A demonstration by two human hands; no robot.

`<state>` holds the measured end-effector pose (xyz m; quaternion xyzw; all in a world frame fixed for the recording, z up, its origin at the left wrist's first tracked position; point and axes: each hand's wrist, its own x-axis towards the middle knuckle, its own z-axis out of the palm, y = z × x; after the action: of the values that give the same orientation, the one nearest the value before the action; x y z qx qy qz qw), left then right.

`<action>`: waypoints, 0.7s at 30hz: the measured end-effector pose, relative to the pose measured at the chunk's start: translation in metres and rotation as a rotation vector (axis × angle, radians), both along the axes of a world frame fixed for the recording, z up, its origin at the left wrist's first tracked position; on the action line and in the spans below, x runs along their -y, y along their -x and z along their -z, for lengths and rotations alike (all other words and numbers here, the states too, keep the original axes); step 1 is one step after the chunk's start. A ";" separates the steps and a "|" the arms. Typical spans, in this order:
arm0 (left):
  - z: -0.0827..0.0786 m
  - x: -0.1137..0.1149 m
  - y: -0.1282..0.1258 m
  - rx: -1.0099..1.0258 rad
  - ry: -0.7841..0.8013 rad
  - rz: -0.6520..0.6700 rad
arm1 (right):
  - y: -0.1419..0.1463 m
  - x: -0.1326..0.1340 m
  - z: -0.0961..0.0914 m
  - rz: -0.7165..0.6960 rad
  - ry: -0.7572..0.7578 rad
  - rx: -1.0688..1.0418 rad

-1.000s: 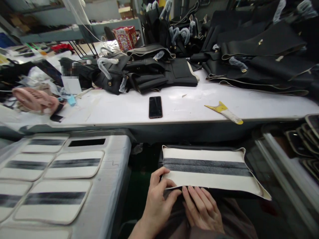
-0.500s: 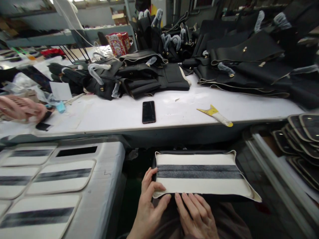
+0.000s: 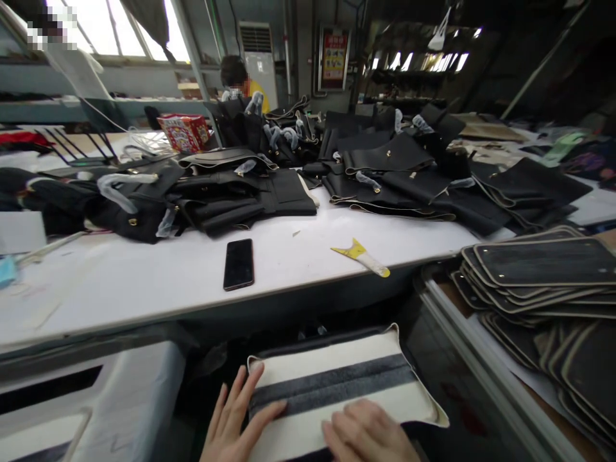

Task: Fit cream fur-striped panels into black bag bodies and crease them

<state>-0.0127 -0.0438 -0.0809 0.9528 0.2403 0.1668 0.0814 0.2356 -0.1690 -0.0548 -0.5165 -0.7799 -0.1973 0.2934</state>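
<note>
A white bag piece (image 3: 346,372) with raised edges and a dark grey stripe lies low in front of me, tilted, with black material along its far side. My left hand (image 3: 238,414) is at its left end, fingers stretched apart and thumb lying on the stripe. My right hand (image 3: 368,430) rests over the near part of the piece, its fingers curled and close together. Slight blur and the bent fingers hide whether anything is pinched there. The near edge of the piece is mostly covered by my hands.
On the white table (image 3: 158,276) lie a phone (image 3: 239,264), a yellow-and-white scraper (image 3: 362,257) and heaped black bag pieces (image 3: 283,192). Stacked dark panels (image 3: 548,263) stand at right. A grey surface (image 3: 139,391) carrying striped panels is at left. Another person (image 3: 235,77) sits beyond the heap.
The view has swung right and up. My left thumb has moved onto the stripe, and my right hand has gone from the near edge onto the white piece, its fingers now curled.
</note>
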 end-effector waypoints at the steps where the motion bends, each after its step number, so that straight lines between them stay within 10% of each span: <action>1: -0.001 -0.005 -0.004 -0.044 -0.052 0.028 | -0.021 -0.009 -0.013 -0.008 0.093 -0.016; 5: -0.009 -0.019 -0.031 -0.057 -0.224 0.126 | -0.119 -0.071 -0.040 0.419 0.392 -0.092; 13: -0.032 -0.016 -0.096 -0.224 -0.105 0.330 | -0.213 -0.181 0.006 0.727 0.639 -0.182; 17: -0.041 -0.009 -0.134 -0.243 0.089 0.443 | -0.218 -0.192 0.005 0.704 0.727 -0.317; 21: -0.046 -0.003 -0.173 -0.257 0.210 0.559 | -0.233 -0.147 -0.005 0.749 0.733 -0.599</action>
<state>0.1608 -0.0404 -0.0351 0.9815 -0.0062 -0.0092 0.1910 0.4685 -0.0218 -0.0496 -0.8565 -0.4456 0.1488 0.2137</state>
